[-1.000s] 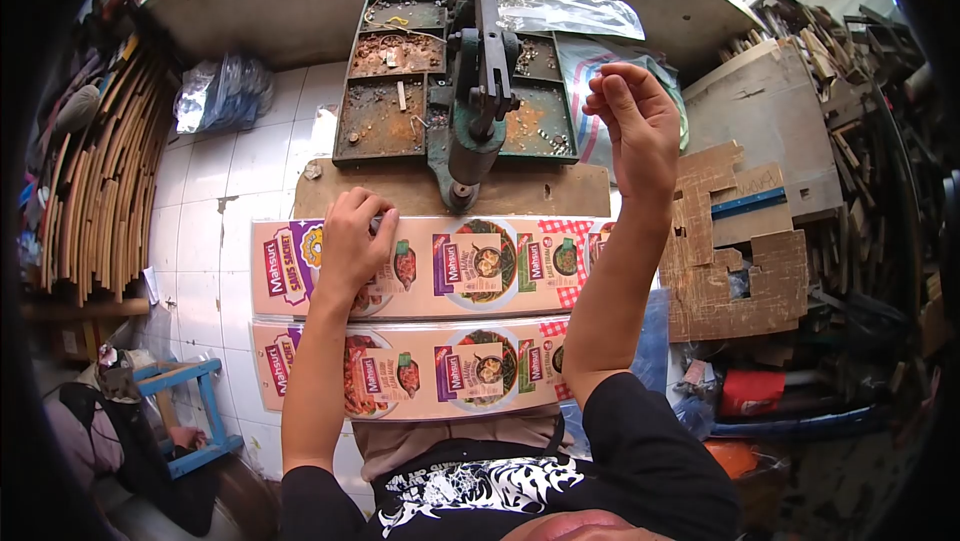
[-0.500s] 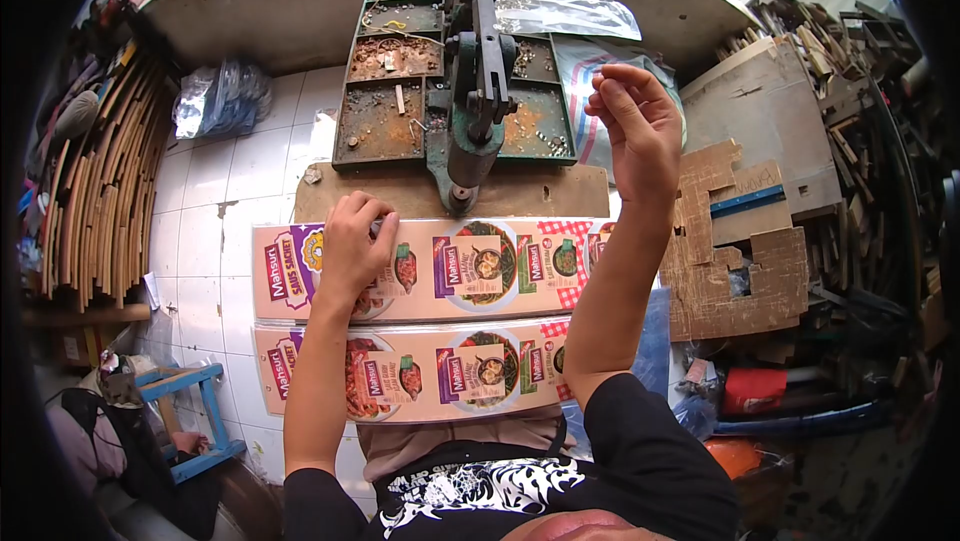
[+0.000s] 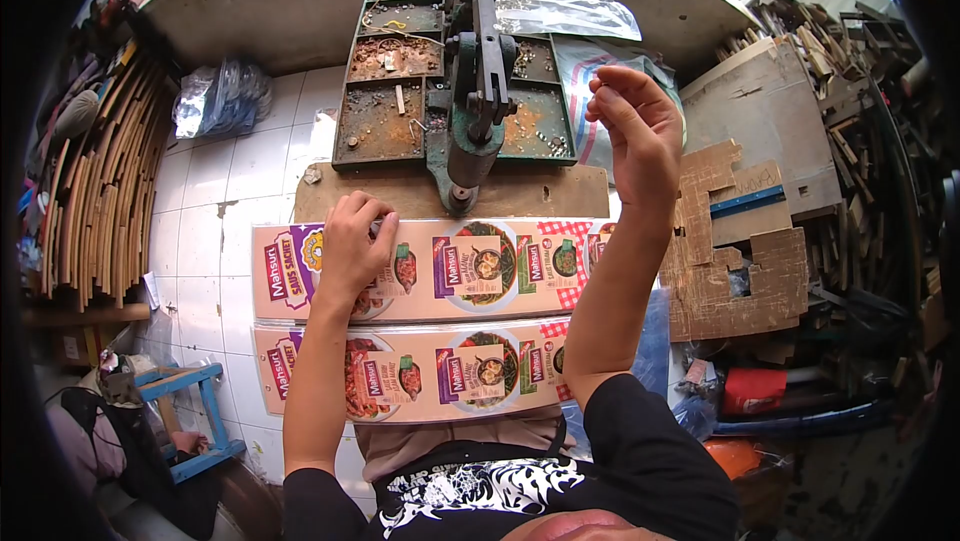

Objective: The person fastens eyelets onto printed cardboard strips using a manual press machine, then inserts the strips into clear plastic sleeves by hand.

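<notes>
My left hand [image 3: 357, 246] lies over the left part of the upper printed strip [image 3: 415, 286], its bent fingers holding the strip at the top edge, by the brown board. This strip carries food pictures and "Mahsuri" lettering. Below it is a matching printed strip [image 3: 430, 406], partly covered by my left forearm. Up at the right, clear of the strips, my right hand [image 3: 640, 136] is closed in a pinch. Whatever sits between its fingertips is too small to make out. Between my hands stands a green hand press [image 3: 470, 156], its lower end above the board.
Behind the strips lies a brown board [image 3: 560, 191]. A compartmented metal tray [image 3: 380, 126] with small metal bits surrounds the press. Cut wooden boards [image 3: 740, 271] lean at the right, stacked slats [image 3: 110, 181] at the left. A blue frame [image 3: 210, 406] stands lower left.
My right hand has shifted very slightly, its fingers still pinched. The left hand, the strips and the press keep their places.
</notes>
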The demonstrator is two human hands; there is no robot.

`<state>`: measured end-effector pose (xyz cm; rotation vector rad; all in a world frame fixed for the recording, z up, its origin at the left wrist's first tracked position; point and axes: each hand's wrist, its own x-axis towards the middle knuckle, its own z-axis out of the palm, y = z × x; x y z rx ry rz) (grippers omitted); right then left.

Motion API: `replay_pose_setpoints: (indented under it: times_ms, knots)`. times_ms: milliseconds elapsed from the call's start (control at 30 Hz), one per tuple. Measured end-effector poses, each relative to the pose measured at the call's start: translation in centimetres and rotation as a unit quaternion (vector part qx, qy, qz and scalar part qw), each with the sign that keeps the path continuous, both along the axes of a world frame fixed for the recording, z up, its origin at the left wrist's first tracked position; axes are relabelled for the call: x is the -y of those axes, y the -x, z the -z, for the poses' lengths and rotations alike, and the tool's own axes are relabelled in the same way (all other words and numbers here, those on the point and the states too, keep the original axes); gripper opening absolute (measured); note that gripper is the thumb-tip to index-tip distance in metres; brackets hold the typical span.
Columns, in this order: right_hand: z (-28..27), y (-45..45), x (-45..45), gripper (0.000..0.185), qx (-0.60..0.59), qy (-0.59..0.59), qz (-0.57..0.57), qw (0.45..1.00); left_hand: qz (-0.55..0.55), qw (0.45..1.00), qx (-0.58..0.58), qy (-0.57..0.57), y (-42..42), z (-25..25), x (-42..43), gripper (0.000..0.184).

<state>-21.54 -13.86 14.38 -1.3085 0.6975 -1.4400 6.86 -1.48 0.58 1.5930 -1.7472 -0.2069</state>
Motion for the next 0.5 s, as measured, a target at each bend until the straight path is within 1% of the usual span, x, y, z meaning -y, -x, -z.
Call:
replay_pose_setpoints:
  times_ms: [233,500]
  knots:
    - [-0.49,0.23,-0.54,0.022,-0.017,0.029,-0.003,0.999,0.001,1.000,0.000,0.003,-0.05,0.03,0.01,0.012]
    - [-0.32,0.31,-0.56,0.023,-0.021,0.033,-0.015,0.999,-0.004,1.000,-0.008,0.001,-0.03,0.22,0.04,0.012]
